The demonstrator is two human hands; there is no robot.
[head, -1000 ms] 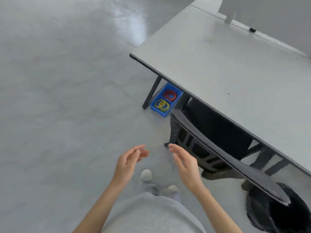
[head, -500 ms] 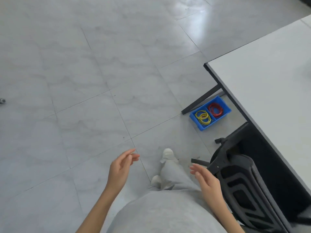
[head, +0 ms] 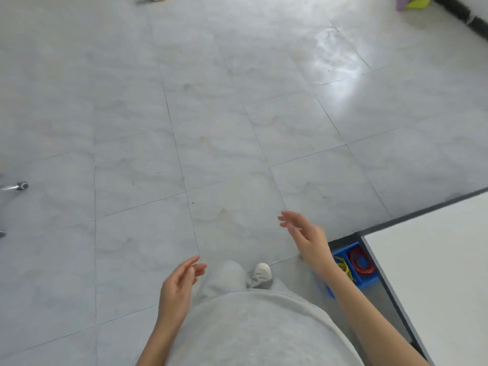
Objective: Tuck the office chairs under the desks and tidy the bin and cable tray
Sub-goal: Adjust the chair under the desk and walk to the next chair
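1. Nearest the camera, I see my grey top (head: 261,334) filling the low middle of the view, with grey trousers and one pale shoe (head: 261,272) on the floor just past it.
2. My left hand (head: 177,291) hangs over the floor at near left of the trousers; its fingers (head: 194,266) are loosely spread and slightly bent, holding nothing.
3. At near right, the white tabletop (head: 435,273) shows one corner with a dark edge.
4. Partly under that corner, the blue tray (head: 368,282) sits on the floor, with a red coil (head: 360,261) in its right compartment and a yellow coil (head: 344,266) in the left one; my forearm hides part of it.
5. My right hand (head: 307,239) is raised a little farther out, left of the tray and not touching it; its fingers (head: 287,217) are relaxed and apart, empty.
6. Grey floor tiles (head: 211,128) stretch beyond, with a bright glare patch far right.
7. At the left edge, a metal leg with a caster (head: 22,185) pokes in; I cannot tell what it belongs to.
8. Farthest right, a yellow-green object (head: 416,1) sits at the top edge, too cropped to identify.
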